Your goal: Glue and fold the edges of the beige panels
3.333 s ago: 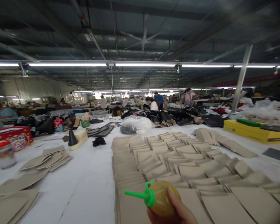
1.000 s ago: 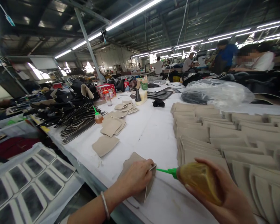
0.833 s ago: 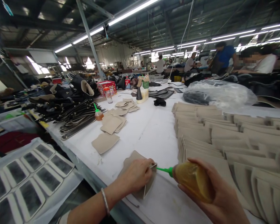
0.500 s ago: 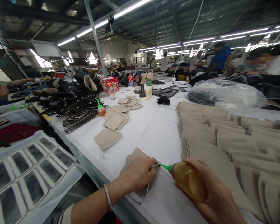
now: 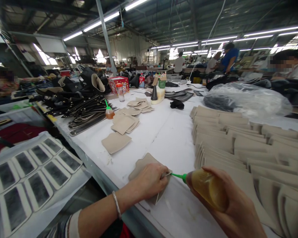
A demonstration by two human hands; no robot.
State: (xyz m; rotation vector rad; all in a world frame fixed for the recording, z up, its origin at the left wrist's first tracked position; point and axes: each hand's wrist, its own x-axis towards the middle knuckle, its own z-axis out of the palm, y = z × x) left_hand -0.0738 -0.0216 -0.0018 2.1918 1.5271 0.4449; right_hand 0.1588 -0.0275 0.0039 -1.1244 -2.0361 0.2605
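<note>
My left hand is closed on a beige panel, pinching its right edge between thumb and fingers. The panel rests on the white tabletop, and its near corner looks folded or layered. My right hand wraps around a squeeze bottle of amber liquid, tilted almost level. Its thin green nozzle points left, with the tip at the panel's edge beside my left fingertips. Whether liquid is coming out is too small to tell. Beyond my left hand lie several loose beige panels.
Rows of stacked beige panels fill the table's right side. A second green-tipped bottle stands by a pile of black straps. Farther back are a plastic-wrapped bundle and a black-capped container. A sheet of dark rectangular pieces lies left.
My view has shifted slightly. The bottle and my right hand sit a little farther right, with the nozzle still at the panel's edge. In the background, the person in blue has bent forward.
</note>
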